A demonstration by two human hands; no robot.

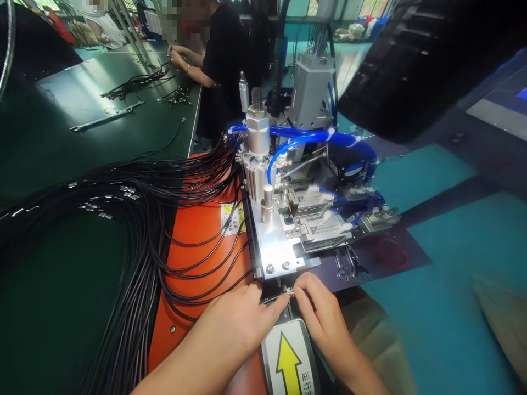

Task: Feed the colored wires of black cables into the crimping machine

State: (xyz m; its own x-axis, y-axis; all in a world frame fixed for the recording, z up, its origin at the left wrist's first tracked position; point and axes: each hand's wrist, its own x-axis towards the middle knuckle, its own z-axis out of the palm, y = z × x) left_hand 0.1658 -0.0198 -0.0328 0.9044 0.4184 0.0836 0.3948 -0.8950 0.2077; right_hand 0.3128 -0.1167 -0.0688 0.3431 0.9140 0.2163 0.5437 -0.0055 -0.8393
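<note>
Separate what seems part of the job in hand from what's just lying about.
Apparently in use: left hand, right hand, small piece between them, silver machine, black cables.

Apparently just lying about: two wrenches, red loop.

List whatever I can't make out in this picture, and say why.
All in the head view:
- The small piece between the left hand and right hand: too small, partly covered by fingers; the exact grip is hidden too.
- The arrow sign: lower end cut off by the bottom edge.
- The warning label: print too small, crossed by cables.
- The dark object: blurred, cut off by the top edge.
</note>
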